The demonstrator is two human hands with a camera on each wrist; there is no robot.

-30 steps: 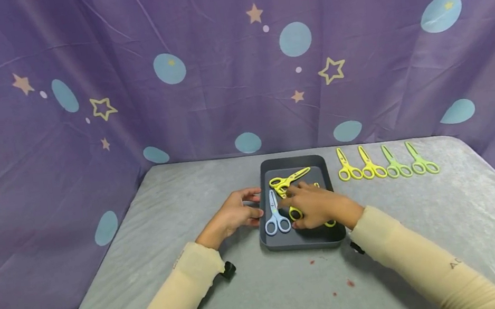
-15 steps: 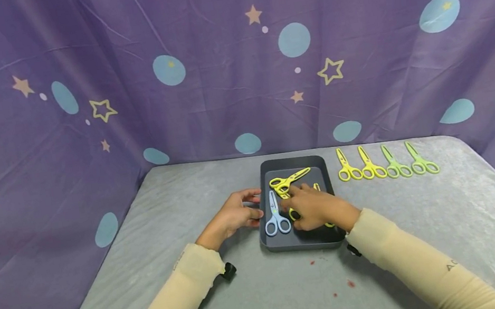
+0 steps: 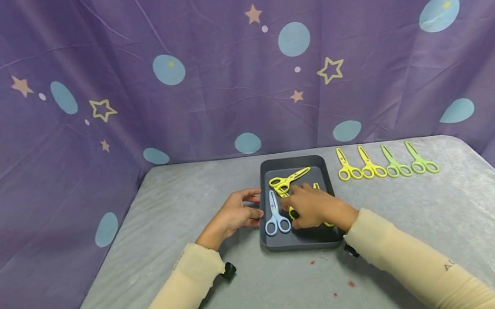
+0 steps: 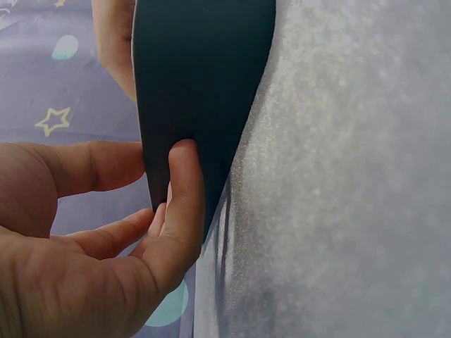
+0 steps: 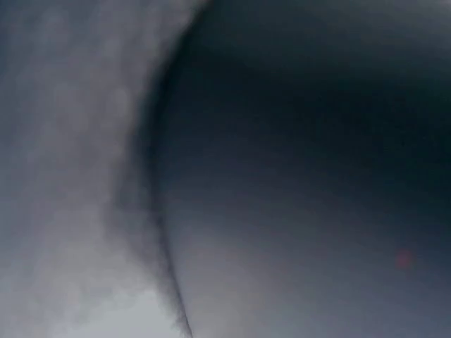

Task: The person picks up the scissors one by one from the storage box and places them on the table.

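A dark grey tray (image 3: 303, 246) holds blue scissors (image 3: 277, 220) at its left and yellow scissors (image 3: 288, 181) lying slanted near the back. My left hand (image 3: 233, 214) rests its relaxed fingers against the tray's left wall; in the left wrist view the left hand (image 4: 106, 246) touches the tray's outer side (image 4: 197, 84). Inside the tray, my right hand (image 3: 314, 206) pinches another pair of yellow scissors (image 3: 293, 214), its fingers partly hiding them. Under this hand lies one more yellowish pair (image 3: 316, 186), mostly covered. The right wrist view is blurred and shows no hand.
On the grey cloth (image 3: 269, 300) right of the tray lie two yellow scissors (image 3: 349, 172) and two green scissors (image 3: 397, 168) in a row, blades away from me. A purple curtain (image 3: 232, 114) hangs behind and at both sides.
My right hand has shifted slightly left within the tray, and the yellow handle at its fingers has moved a little left. The left hand stays at the tray wall.
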